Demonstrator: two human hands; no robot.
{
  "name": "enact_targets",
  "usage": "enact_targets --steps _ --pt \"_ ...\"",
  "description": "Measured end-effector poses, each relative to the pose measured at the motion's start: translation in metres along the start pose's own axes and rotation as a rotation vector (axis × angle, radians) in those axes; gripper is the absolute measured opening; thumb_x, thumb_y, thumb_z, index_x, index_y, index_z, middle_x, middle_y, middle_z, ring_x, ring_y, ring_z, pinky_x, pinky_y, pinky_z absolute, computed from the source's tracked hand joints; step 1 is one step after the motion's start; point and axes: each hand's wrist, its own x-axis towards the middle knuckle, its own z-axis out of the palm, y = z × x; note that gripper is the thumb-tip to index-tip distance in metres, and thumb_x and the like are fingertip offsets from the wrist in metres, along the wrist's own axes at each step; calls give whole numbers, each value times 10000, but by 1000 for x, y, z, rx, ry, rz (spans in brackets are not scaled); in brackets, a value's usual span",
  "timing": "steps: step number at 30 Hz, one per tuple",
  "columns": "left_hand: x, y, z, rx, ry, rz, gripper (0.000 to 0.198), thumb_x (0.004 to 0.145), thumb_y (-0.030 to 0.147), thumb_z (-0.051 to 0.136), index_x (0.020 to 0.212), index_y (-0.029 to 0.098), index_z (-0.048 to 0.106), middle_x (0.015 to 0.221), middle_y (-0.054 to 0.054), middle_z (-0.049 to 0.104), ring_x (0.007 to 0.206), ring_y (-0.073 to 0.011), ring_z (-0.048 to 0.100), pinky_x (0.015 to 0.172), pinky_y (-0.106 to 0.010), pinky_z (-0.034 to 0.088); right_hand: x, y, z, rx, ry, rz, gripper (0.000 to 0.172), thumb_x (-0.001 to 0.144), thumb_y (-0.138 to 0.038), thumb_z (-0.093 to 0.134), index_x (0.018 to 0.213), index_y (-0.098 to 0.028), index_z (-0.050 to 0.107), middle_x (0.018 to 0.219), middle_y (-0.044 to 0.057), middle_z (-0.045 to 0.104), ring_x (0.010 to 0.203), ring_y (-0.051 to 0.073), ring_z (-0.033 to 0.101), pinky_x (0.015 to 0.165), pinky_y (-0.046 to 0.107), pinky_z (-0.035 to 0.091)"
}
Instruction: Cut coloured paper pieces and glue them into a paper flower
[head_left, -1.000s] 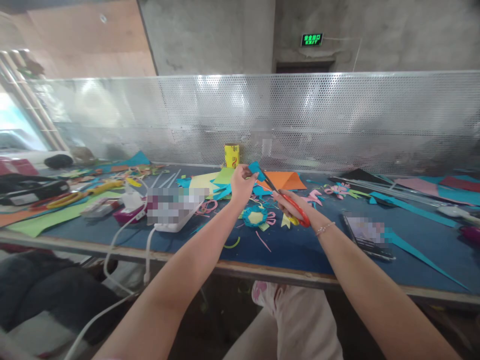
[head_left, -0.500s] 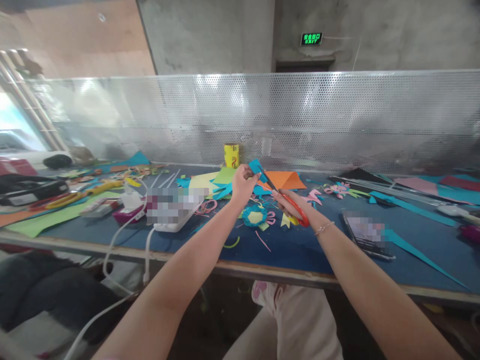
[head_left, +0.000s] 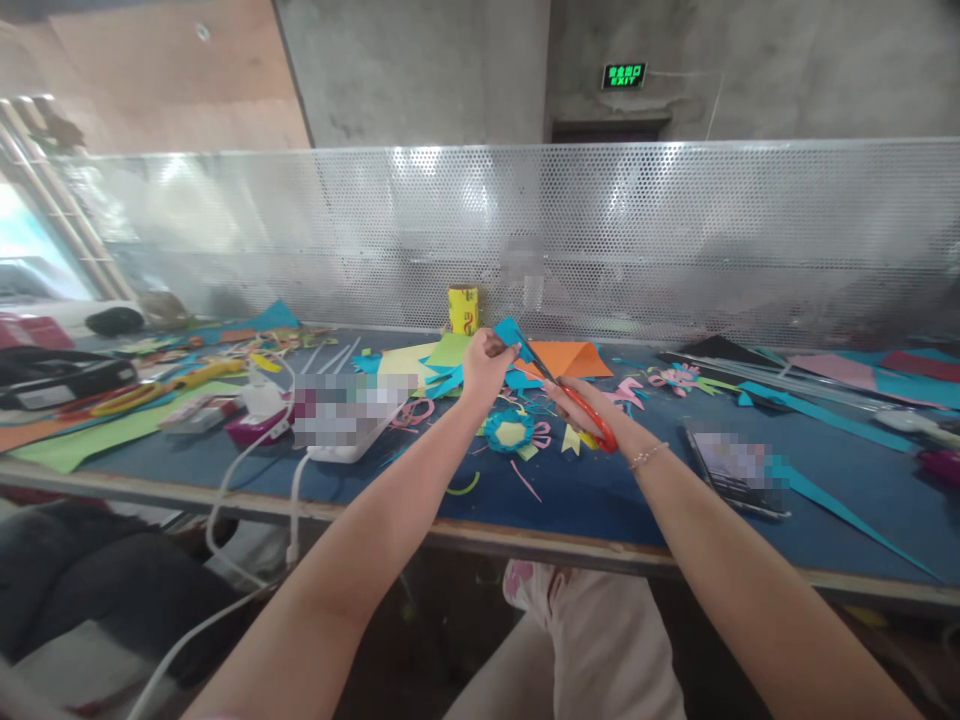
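Observation:
My left hand (head_left: 487,362) pinches a small piece of blue paper (head_left: 508,330) above the table. In my right hand (head_left: 576,402) is a pair of scissors (head_left: 604,432) with red-orange handles. Their dark blades lie against the right side of the blue paper; whether the blades are closed I cannot tell. Below the hands lies a blue paper flower (head_left: 511,431) with a pale yellow centre, and pink paper loops (head_left: 541,435) sit beside it. Orange paper (head_left: 574,359) and light green paper (head_left: 452,351) spread out behind.
A white power strip (head_left: 349,445) with cables stands left of my left arm. A phone (head_left: 735,470) lies to the right. At the back are a yellow roll (head_left: 463,310) and a perforated metal panel (head_left: 360,230). Paper scraps litter the blue tabletop (head_left: 585,510).
Almost nothing differs. The scissors and the blue paper have shifted very slightly, while both hands keep their hold in the same place.

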Motion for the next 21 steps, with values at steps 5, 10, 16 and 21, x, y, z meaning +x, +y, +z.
enact_targets --steps 5,10,16,21 --pt "2 -3 -1 -3 6 2 212 581 155 649 698 170 473 629 14 588 590 -108 575 589 -241 468 1 1 1 -27 33 -12 337 737 -513 430 667 -184 448 472 -38 413 414 75 370 424 217 291" --pt "4 -8 -1 -38 -3 -45 206 583 188 658 706 165 493 630 15 588 601 -103 572 613 -241 474 4 6 2 -44 57 2 339 714 -515 461 631 -189 419 451 -46 397 401 71 358 403 207 266" --pt "-1 -8 3 -202 -99 -206 209 573 227 683 648 145 505 585 6 573 548 -98 559 582 -248 472 6 8 -1 -90 55 -9 354 709 -527 468 631 -184 431 458 -34 415 395 70 363 388 202 265" --pt "-5 -7 6 -318 -119 -320 263 524 234 724 615 137 497 576 14 557 532 -83 551 589 -241 466 5 5 -1 -97 70 -11 352 703 -524 474 639 -179 438 473 -37 406 394 64 361 388 197 271"
